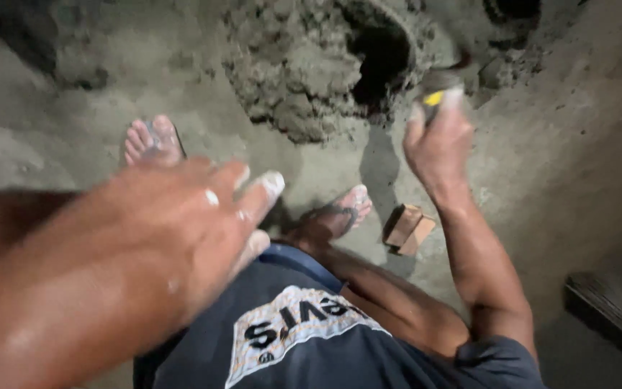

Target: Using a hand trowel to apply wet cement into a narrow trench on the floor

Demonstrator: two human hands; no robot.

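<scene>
- Mortar lies in a wet grey heap on the floor, ahead of our feet; it looks mixed, with a dark hollow dug on its right side.
- Our right hand hangs over that edge, fingers pressed around a tool with a yellow spot; the tool is blurred.
- Our left hand is free, fingers spread and dusty.
- One brick piece lies apart, unused.
</scene>
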